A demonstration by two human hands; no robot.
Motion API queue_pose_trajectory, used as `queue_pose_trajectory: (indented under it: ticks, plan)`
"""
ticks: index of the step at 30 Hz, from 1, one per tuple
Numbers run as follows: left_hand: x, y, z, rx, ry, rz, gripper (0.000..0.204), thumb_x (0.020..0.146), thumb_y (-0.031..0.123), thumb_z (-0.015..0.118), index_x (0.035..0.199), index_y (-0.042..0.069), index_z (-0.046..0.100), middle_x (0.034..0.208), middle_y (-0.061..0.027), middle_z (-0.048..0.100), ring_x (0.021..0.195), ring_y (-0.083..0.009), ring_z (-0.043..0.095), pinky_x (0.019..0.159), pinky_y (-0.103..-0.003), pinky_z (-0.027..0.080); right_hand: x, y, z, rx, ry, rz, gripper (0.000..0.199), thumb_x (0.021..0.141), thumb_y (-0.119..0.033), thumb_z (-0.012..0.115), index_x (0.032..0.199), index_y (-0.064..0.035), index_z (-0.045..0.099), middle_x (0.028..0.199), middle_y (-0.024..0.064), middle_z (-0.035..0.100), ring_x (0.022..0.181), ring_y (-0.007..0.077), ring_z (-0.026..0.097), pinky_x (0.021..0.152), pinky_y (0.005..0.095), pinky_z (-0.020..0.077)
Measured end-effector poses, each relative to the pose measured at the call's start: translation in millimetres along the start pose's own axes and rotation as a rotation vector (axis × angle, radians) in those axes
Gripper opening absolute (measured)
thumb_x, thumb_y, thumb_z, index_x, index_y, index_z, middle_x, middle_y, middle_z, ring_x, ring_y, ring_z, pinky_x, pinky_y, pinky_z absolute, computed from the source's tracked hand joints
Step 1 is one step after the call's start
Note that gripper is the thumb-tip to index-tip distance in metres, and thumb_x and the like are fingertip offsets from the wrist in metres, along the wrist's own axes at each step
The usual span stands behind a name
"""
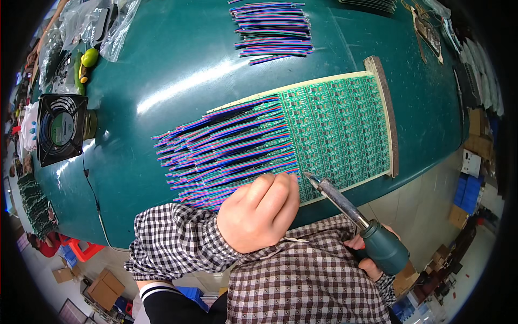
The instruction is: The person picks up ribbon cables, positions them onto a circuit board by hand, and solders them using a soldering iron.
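A green circuit board panel (340,124) lies on the teal table (178,70). Several flat multicoloured ribbon cables (226,148) fan out from its left edge. My left hand (259,213) is closed into a fist at the panel's near edge, resting on the nearest cables; whether it pinches one is hidden. My right hand (372,259) grips the teal handle of a soldering iron (350,213). The iron's tip sits at the panel's near left corner, just right of my left hand's fingers.
A loose pile of the same ribbon cables (275,29) lies at the far middle of the table. A black square fan (60,128) stands at the left edge. Clear plastic bags (97,24) and a yellow-green tool lie at the far left. Cardboard boxes stand on the floor below.
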State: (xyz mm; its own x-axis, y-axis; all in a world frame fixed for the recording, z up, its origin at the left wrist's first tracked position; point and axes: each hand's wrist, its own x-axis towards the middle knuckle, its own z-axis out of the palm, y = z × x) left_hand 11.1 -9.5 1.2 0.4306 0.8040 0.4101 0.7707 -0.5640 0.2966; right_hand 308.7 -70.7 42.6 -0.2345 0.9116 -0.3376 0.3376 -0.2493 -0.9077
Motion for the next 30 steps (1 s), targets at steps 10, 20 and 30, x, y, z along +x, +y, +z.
queue_pose_trajectory:
  ticks: [10,20,30]
  plan:
    - [-3.1,-0.9,2.6,0.059,0.006,0.034,0.037,0.07,0.013,0.066,0.102,-0.003,0.072,0.1,-0.0089,0.065,0.088,-0.0195,0.064,0.068,-0.026,0.053,-1.4,6.6,-1.4,0.029,-0.013,-0.004,0.055,0.08,-0.047,0.09,0.107,-0.0029,0.071,0.093,0.0057,0.077,0.084,0.0213,0.075,0.078,0.0357,0.0585]
    - [-1.5,-1.7,3.0,0.006,0.006,0.023,0.035,0.069,0.008,0.07,0.102,-0.004,0.074,0.1,-0.0096,0.065,0.085,-0.0201,0.065,0.066,-0.028,0.054,-4.8,7.0,1.0,0.048,0.022,-0.028,0.058,0.079,-0.047,0.09,0.111,-0.0031,0.07,0.093,0.0054,0.078,0.085,0.0222,0.075,0.079,0.0364,0.0583]
    - [-1.8,-3.2,3.5,0.029,0.014,0.047,0.036,0.068,0.012,0.066,0.101,-0.003,0.072,0.1,-0.0094,0.064,0.088,-0.0201,0.064,0.069,-0.027,0.053,-2.1,0.8,1.4,0.012,0.027,-0.001,0.058,0.079,-0.053,0.088,0.106,-0.0039,0.072,0.091,0.0036,0.079,0.081,0.0208,0.074,0.076,0.0362,0.0577]
